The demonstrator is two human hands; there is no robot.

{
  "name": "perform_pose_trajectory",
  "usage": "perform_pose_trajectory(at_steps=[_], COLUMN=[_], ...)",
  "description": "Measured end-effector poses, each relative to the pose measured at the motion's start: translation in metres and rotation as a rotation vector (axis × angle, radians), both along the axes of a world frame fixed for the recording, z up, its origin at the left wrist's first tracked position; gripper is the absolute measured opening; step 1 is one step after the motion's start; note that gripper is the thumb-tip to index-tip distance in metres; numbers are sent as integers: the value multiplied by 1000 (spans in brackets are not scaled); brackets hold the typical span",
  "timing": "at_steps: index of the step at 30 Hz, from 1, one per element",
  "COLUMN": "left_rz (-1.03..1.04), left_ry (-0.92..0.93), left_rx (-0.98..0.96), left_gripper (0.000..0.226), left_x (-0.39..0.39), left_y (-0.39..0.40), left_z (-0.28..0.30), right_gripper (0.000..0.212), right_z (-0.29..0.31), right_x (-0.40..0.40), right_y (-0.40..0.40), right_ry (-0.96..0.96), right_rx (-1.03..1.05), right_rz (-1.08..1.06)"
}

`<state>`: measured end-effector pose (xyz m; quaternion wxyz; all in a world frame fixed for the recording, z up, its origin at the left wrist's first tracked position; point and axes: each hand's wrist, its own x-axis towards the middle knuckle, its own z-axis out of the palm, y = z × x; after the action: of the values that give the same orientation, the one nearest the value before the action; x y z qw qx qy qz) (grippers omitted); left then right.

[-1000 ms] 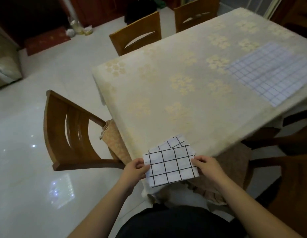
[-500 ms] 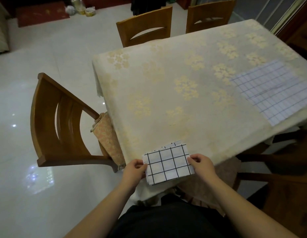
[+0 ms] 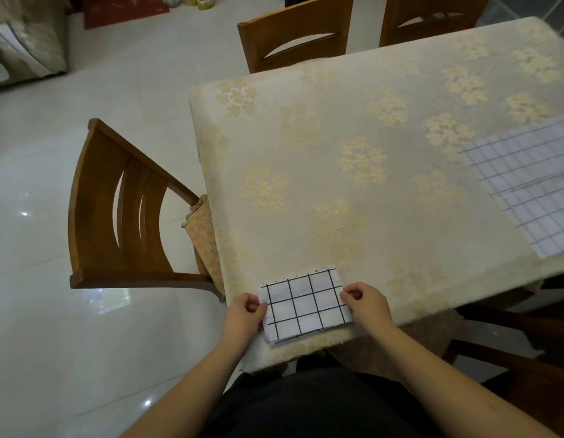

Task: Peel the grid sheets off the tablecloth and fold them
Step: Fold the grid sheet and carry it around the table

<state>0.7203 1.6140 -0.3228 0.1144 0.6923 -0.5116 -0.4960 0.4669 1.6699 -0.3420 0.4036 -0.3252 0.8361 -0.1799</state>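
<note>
A folded white grid sheet (image 3: 306, 303) with black lines lies at the near edge of the cream, flower-patterned tablecloth (image 3: 353, 147). My left hand (image 3: 244, 317) pinches its left edge and my right hand (image 3: 367, 303) pinches its right edge. A second grid sheet (image 3: 530, 184), pale with thin dark lines, lies flat on the tablecloth at the far right, cut off by the frame's edge.
A wooden chair (image 3: 116, 216) stands at the table's left side with a patterned cushion (image 3: 203, 238) on its seat. Two more chairs (image 3: 298, 36) are pushed in at the far side. Glossy white floor tiles lie to the left.
The folded sheet has come down from in front of the table edge onto the tablecloth and now lies flatter. Both hands kept their grip on its sides.
</note>
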Motion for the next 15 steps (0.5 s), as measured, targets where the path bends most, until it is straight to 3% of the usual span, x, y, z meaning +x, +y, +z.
perform_pose_trajectory(at_steps=[3,6,8,11,13,15], left_rz=[57,90,-118,-577,-801,-880], left_ry=[-57,-165,-240,-361,-441,-510], left_rx=[-55,-228,-422,-603,-604,-527], left_gripper=[14,21,30,57,64,67], left_x=[-1,2,0,-14,-22,-26], left_y=[3,7,11,18,22,24], left_z=[3,6,4,-10,-25,-36], right_gripper=[17,28,36,50,59,64], right_z=[1,5,6,3,-5,-14], right_x=[-2,1,9,26,36,41], right_y=[1,3,3,-1,-6,-10], right_ry=[12,97,182,343,448,477], right_rx=[-19,-120,-222,-322,-300,-221], right_rz=[7,25,140,477,676,812])
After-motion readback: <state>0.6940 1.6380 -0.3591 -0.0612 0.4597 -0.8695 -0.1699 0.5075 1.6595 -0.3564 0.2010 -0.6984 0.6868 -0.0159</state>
